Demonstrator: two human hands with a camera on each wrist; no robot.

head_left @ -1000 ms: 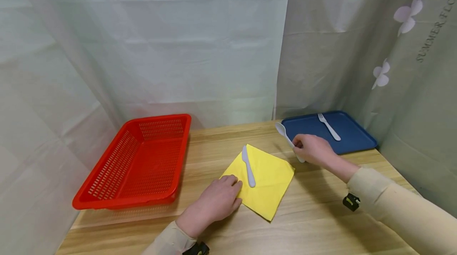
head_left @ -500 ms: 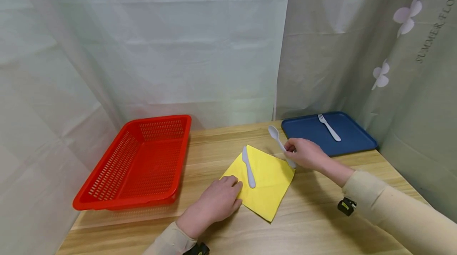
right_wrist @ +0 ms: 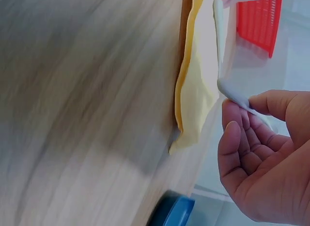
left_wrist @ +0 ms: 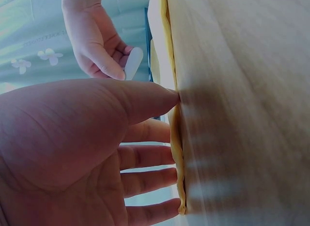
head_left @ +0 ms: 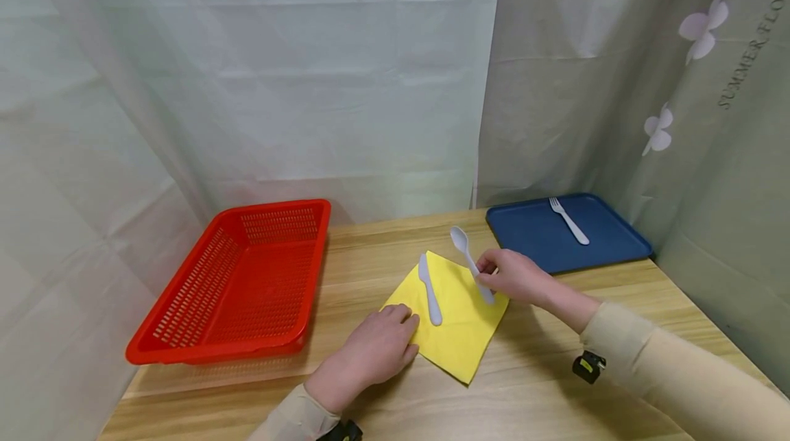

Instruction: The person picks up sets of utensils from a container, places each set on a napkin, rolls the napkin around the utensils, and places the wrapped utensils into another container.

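A yellow folded napkin (head_left: 464, 341) lies turned like a diamond on the wooden table. On its left part is a white plastic knife (head_left: 432, 297), handle toward me. My left hand (head_left: 375, 346) rests its fingertips on the napkin's left edge, fingers fairly straight in the left wrist view. Between thumb and fingers, my right hand (head_left: 512, 278) pinches the handle of a white plastic spoon (head_left: 459, 241) over the napkin's right part. The handle end (right_wrist: 232, 94) angles down close to the napkin in the right wrist view; whether it touches, I cannot tell.
At the left stands a red perforated basket (head_left: 295, 341). A blue tray (head_left: 607, 235) sits at the back right, bearing a white plastic fork (head_left: 569, 220). Pale curtains (head_left: 345, 84) hang behind the table and at both sides.
My right hand has carried the spoon leftward and toward me, from beside the blue tray to over the napkin's right part. The left hand, napkin and knife have stayed in place.
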